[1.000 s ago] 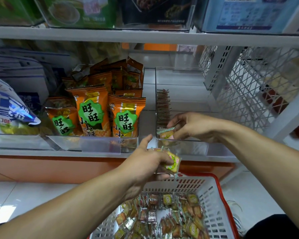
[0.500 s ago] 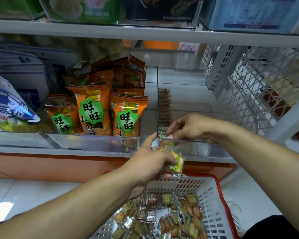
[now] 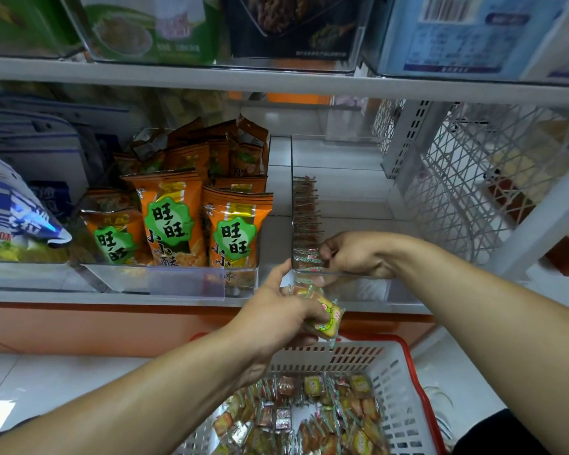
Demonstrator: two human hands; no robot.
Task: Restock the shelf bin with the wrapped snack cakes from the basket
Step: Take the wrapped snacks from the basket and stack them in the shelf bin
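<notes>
Cellophane-wrapped square snack cakes (image 3: 322, 318) sit pinched in my left hand (image 3: 276, 318) above the white lattice basket (image 3: 398, 385). My right hand (image 3: 355, 256) reaches over the clear acrylic shelf bin (image 3: 358, 290), its fingers (image 3: 326, 254) curled on the front cake of the upright row (image 3: 304, 221). Glossy orange bags (image 3: 171, 218) stand alongside on the white shelf.

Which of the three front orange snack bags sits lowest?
The left orange bag: its top sits below the middle bag and right bag.

Orange foil snack bags (image 3: 174, 218) stood in a clear plastic bin (image 3: 165, 280) at nine o'clock, white wire mesh panel (image 3: 457, 178) at two
</notes>
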